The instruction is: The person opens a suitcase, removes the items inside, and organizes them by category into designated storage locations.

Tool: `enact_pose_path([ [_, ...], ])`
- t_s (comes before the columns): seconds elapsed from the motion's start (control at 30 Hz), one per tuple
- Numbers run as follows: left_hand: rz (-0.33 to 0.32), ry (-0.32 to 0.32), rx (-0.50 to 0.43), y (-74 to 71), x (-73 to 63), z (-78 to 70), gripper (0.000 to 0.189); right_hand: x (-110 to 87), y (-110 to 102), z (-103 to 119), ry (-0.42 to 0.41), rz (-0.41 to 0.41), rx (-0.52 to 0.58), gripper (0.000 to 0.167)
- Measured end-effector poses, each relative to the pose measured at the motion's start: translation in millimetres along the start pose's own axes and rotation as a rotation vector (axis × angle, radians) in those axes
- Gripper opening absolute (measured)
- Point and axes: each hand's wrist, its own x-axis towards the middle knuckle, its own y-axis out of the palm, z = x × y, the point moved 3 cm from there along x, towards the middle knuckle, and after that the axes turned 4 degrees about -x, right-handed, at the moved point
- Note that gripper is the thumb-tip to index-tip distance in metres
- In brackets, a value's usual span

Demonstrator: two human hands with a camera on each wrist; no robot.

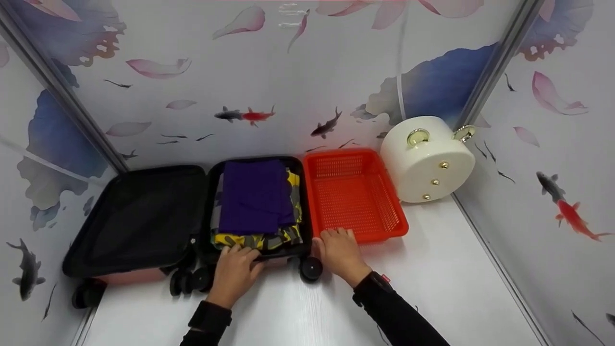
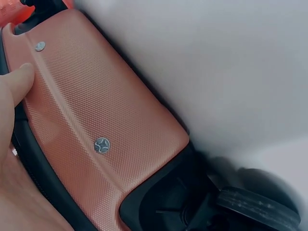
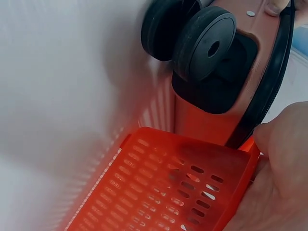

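Note:
An open suitcase lies with its packed half [image 1: 307, 247] in the middle and its black-lined half [image 1: 149, 216] to the left. Folded purple cloth [image 1: 254, 197] sits on yellow-and-grey camouflage cloth [image 1: 240, 240] inside the packed half. My left hand [image 1: 235, 274] grips this half's front rim, fingers over the edge and thumb on the pink outer shell [image 2: 96, 106]. Beside it stands a red plastic basket [image 1: 399, 230]. My right hand [image 1: 341, 252] holds the basket's near left rim, fingers bent over it, with the thumb close to the suitcase corner.
A round white bag [image 1: 427, 168] with gold ring handles and studs stands right of the basket. Black wheels [image 1: 311, 269] stick out from the suitcase's front. Printed panels [image 1: 307, 72] wall in the white table [image 1: 456, 288] at the back and sides.

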Motion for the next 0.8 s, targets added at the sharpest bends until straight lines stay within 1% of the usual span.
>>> enact_pose_path([
  [0.17,0.029,-0.011,-0.007,-2.2,-9.0,-4.6,0.023,-14.6,0.2,4.3,0.010,-0.023,-0.009,0.042],
  [0.33,0.040,0.004,-0.018,-5.5,-16.7,-5.9,0.023,-27.1,-1.0,8.1,0.011,-0.042,0.005,0.040],
  [0.47,0.041,0.011,-0.025,-9.4,-21.3,-5.3,0.023,-33.3,-2.5,11.6,0.001,-0.064,0.018,0.035],
  [0.57,0.070,-0.009,-0.036,-12.3,-23.2,-4.8,0.022,-34.8,-3.2,13.6,-0.006,-0.059,0.035,0.034],
  [0.63,0.133,-0.043,-0.063,-14.3,-22.2,-4.0,0.021,-34.1,-4.0,13.5,0.002,-0.035,0.062,0.036],
  [0.67,0.178,-0.067,-0.089,-15.8,-20.8,-3.5,0.020,-33.1,-5.0,12.6,0.014,-0.017,0.082,0.037],
  [0.73,0.293,-0.120,-0.163,-20.2,-16.2,-1.8,0.022,-29.8,-8.5,9.3,0.045,0.017,0.132,0.038],
  [0.8,0.417,-0.181,-0.271,-25.8,-8.9,1.1,0.028,-25.4,-14.4,5.2,0.099,0.049,0.191,0.042],
])
